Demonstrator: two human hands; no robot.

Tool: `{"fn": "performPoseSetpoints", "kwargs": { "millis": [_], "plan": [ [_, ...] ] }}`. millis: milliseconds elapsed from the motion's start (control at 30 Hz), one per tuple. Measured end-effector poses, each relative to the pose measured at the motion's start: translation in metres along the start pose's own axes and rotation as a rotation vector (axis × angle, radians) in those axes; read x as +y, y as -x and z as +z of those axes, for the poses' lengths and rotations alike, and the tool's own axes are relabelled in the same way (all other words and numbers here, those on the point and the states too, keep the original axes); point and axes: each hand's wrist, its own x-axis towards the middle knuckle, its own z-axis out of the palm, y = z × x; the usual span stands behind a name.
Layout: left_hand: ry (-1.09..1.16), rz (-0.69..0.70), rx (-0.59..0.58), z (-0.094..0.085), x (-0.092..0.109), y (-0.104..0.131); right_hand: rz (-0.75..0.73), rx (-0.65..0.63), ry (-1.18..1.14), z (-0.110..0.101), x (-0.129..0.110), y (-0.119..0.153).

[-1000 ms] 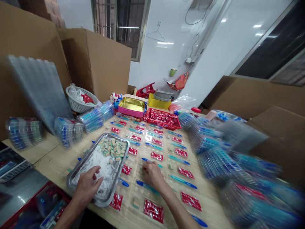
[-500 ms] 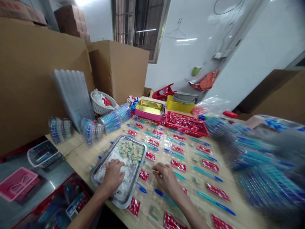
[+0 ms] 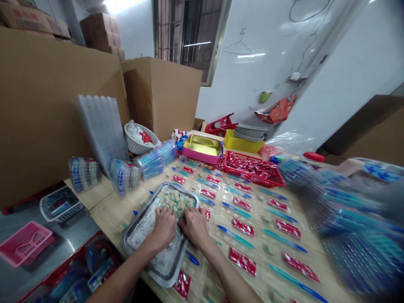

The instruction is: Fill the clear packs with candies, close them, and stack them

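Note:
Both hands are over a metal tray point(image 3: 129, 242) that holds white powder and a heap of small striped blocks point(image 3: 175, 201). My left hand point(image 3: 164, 226) is at the near edge of the heap, its fingers curled down; whatever they hold is hidden. Beside it, my right hand point(image 3: 194, 225) reaches over the tray's right side, fingertips bent down at the blocks, with their contents out of sight. Right of the tray lie rows of clear plastic packs, each with a blue-and-teal pen point(image 3: 236, 236) and a red patterned packet point(image 3: 243, 227); small blocks show in some.
A red basket of packets point(image 3: 252, 168), a pink-and-gold tin point(image 3: 202, 150) and a yellow basket point(image 3: 241, 143) stand at the back. Stacked plastic packs point(image 3: 356, 227) line the right side; more bundles point(image 3: 126, 176) stand at left, near large cardboard boxes point(image 3: 173, 99).
My right hand has moved left from above the packs to the tray's blocks. My left hand has shifted slightly right, nearer the heap. The view has tilted slightly.

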Motion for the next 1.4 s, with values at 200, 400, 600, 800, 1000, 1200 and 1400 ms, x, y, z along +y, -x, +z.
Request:
{"fn": "performPoseSetpoints", "kwargs": {
  "millis": [200,400,600,800,1000,1200,1400],
  "plan": [
    [0.043,0.015,0.004,0.003,-0.008,0.005,0.024,0.031,0.037,0.007,-0.002,-0.003],
    [0.102,-0.023,0.024,0.001,-0.014,0.014,-0.043,0.031,0.066,0.012,0.0,-0.008],
    [0.228,-0.128,0.07,-0.002,-0.026,0.03,-0.144,0.014,-0.144,0.004,0.002,0.003],
    [0.406,-0.232,0.082,-0.01,-0.039,0.047,-0.203,-0.097,-0.43,-0.002,-0.007,0.017],
    [0.472,-0.141,0.12,-0.013,-0.039,0.063,-0.276,-0.199,-0.47,0.004,-0.017,0.022],
    [0.654,-0.207,0.075,-0.01,-0.038,0.06,-0.201,-0.144,-0.606,0.013,-0.019,0.024],
    [0.69,-0.289,0.15,-0.008,-0.043,0.06,-0.176,-0.128,-0.614,0.014,-0.022,0.02]
  ]
}}
